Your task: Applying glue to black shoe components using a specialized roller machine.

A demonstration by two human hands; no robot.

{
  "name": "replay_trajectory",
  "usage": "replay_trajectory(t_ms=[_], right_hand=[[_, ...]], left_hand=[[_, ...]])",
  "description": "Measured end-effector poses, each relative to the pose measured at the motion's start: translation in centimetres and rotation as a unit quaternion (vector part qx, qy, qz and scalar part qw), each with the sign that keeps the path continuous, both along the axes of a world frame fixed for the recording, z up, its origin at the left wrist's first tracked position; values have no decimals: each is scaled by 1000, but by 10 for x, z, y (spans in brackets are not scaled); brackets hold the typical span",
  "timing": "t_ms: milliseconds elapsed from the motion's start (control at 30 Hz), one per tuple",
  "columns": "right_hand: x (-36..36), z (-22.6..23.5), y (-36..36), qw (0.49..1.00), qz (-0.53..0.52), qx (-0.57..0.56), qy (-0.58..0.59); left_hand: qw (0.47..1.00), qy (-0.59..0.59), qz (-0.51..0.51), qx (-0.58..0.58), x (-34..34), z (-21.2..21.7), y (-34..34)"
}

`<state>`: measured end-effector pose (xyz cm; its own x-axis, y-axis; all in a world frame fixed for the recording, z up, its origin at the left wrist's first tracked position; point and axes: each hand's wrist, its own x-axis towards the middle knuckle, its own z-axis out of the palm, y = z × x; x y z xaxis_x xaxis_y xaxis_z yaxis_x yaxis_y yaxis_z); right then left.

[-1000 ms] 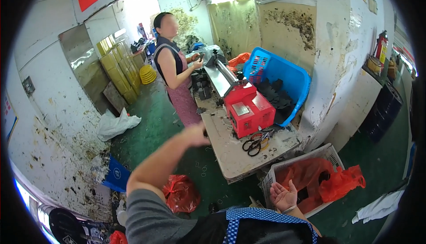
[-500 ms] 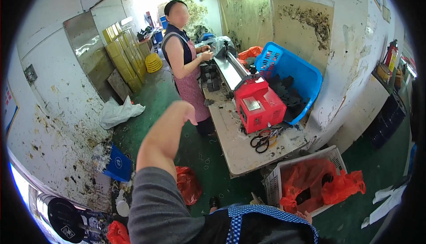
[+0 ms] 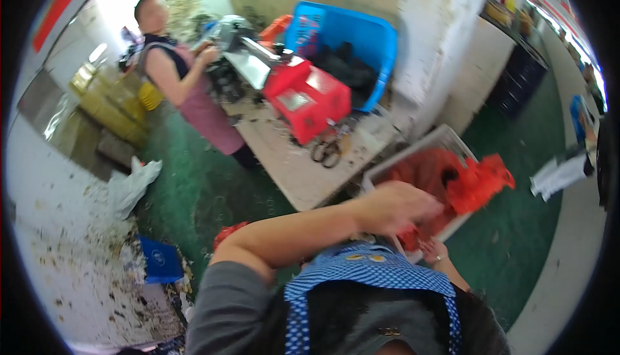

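Note:
My left arm reaches across my front, and my left hand (image 3: 402, 208) hovers over the near part of a pale plastic crate (image 3: 373, 177). Motion smears its fingers. Inside the crate, a red plastic bag (image 3: 413, 167) lies spread, bunching up over the right-hand rim. Some dark contents show within it. Low at the crate's near rim is my right hand (image 3: 435, 250), close beside the bag's edge. Its fingers are small and blurred, so whether they grip the rim or the bag is unclear.
A worktable (image 3: 284, 174) carries a red machine (image 3: 310, 100), black-handled scissors (image 3: 326, 153) and a blue basket (image 3: 384, 51) of dark pieces. A co-worker in a pink apron (image 3: 210, 119) stands at its far left. A blue bin (image 3: 160, 261) sits by the left wall.
My left hand has swung from the middle left, over the floor, rightward to the crate. My view has turned right and tilted. My right hand stays by the crate's near rim.

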<state>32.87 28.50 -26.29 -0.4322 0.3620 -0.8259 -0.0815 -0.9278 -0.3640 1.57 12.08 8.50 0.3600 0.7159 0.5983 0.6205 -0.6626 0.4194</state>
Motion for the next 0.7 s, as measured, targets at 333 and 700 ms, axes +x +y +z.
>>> replay_trajectory(t_ms=[333, 700], right_hand=[[14, 23, -41, 962, 11, -24, -273], [-241, 93, -93, 930, 292, 199, -99]], left_hand=[[680, 170, 232, -675, -11, -254, -340], [656, 3, 397, -642, -42, -254, -426]])
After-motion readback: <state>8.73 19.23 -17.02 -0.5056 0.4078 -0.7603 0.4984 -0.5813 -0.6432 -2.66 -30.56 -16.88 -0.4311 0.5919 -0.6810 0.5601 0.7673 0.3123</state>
